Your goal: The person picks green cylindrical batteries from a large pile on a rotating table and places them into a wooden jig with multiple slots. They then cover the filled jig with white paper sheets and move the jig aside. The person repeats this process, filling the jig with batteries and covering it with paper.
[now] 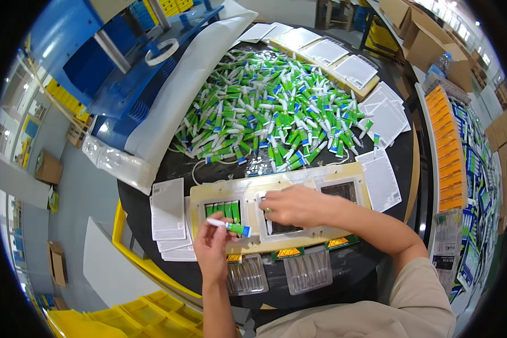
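Between the thumb and fingers of my left hand (212,252) is a small green and blue tube (235,228) with a white cap. It is held over the left opening of a cream-coloured fixture board (253,183). Several green tubes (226,209) lie side by side in that opening. My right hand (292,206) reaches down into the middle opening with its fingers curled, and the hand hides what they pinch, if anything. A sliver of white shows below it. The right opening (343,190) looks dark inside.
A large heap of tubes (276,101) covers the black table behind the board. White cards (168,217) lie at left, more cards (380,177) at right. Clear blister packs (308,272) hang at the near edge. A blue press (118,73) stands far left, yellow crates (135,318) lower left.
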Demonstrator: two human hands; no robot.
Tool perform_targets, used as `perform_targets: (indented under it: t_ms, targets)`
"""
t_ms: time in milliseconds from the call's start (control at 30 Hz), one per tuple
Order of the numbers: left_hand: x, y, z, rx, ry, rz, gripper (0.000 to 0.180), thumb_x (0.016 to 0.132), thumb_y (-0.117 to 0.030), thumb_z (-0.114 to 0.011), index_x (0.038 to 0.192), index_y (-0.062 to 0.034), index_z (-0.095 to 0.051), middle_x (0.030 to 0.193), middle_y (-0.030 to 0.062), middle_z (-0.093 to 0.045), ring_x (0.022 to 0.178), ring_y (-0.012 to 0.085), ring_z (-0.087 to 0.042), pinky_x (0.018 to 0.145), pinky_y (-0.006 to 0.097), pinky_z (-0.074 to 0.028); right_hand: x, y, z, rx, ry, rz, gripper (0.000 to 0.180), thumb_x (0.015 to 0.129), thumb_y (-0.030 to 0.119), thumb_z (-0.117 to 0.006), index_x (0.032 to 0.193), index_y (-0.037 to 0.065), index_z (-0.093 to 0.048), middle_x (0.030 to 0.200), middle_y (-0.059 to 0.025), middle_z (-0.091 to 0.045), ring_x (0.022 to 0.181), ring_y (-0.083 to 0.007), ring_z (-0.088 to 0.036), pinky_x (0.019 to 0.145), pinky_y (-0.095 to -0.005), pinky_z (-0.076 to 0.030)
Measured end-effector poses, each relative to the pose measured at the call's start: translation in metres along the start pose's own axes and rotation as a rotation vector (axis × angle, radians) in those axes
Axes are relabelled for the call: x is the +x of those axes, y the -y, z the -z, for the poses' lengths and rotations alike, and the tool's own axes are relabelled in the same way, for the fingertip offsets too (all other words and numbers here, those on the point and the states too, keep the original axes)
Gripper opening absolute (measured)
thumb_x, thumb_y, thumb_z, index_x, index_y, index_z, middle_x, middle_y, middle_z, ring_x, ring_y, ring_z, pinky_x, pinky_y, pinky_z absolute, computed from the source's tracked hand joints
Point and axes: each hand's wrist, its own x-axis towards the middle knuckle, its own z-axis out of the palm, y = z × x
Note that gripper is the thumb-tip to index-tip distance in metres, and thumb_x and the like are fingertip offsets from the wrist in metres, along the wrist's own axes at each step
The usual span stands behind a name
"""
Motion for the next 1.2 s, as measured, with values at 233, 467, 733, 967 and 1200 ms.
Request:
perform_targets:
  t_ms: [233, 467, 733, 967, 1200]
  targets:
    - [-0.022, 0.015, -0.003, 0.010, -0.044, -0.045, 0.018, 0.101, -0.003, -0.063, 0.118, 0.0013, -0.065, 0.116, 0.0120, -0.071, 0.092, 0.0139, -0.068, 0.082, 0.030, -0.059, 0.000, 0.012, -0.019, -0.270, -0.039, 0.147, 0.011, 0.081, 0.016, -0.065, 0.083, 0.006, -0.066, 0.089, -0.0018, -0.056, 0.095, -0.0155, -0.060, 0.060, -0.0288, -0.056]
    - [-0.021, 0.009, -0.021, 0.645, 0.057, -0.508, 0.025, 0.088, 0.009, -0.071, 0.112, -0.0008, -0.072, 0.113, 0.0126, -0.071, 0.106, 0.0236, -0.068, 0.091, 0.032, -0.053, -0.010, 0.011, -0.019, -0.257, -0.057, 0.159, 0.012, 0.080, 0.016, -0.065, 0.085, 0.005, -0.066, 0.096, -0.0022, -0.057, 0.096, -0.0157, -0.060, 0.065, -0.0264, -0.057]
    - [-0.005, 0.013, -0.035, 1.151, 0.221, -0.992, 0.038, 0.076, 0.012, -0.070, 0.109, -0.0045, -0.075, 0.105, 0.0113, -0.072, 0.094, 0.0303, -0.071, 0.079, 0.039, -0.057, -0.034, 0.023, -0.017, -0.263, -0.132, -0.018, 0.013, 0.078, 0.016, -0.067, 0.086, 0.005, -0.068, 0.097, -0.0019, -0.058, 0.097, -0.0160, -0.060, 0.067, -0.0269, -0.055]
    - [0.009, 0.019, -0.041, 1.247, 0.389, -0.964, 0.036, 0.077, 0.003, -0.069, 0.112, -0.0047, -0.072, 0.111, 0.0094, -0.071, 0.103, 0.0291, -0.070, 0.088, 0.041, -0.056, -0.035, 0.029, -0.009, -0.317, -0.069, -0.032, 0.014, 0.080, 0.016, -0.067, 0.087, 0.005, -0.069, 0.093, -0.0025, -0.060, 0.095, -0.0161, -0.061, 0.070, -0.0271, -0.053]
    - [0.010, 0.024, -0.032, 1.378, 0.460, -0.979, 0.035, 0.085, -0.010, -0.063, 0.119, -0.0034, -0.072, 0.124, 0.0075, -0.070, 0.119, 0.0235, -0.065, 0.106, 0.042, -0.049, -0.041, 0.043, -0.015, -0.211, -0.400, -0.096, 0.031, 0.081, 0.009, -0.065, 0.110, -0.002, -0.070, 0.106, -0.0086, -0.069, 0.090, -0.0183, -0.071, 0.073, -0.0267, -0.058]
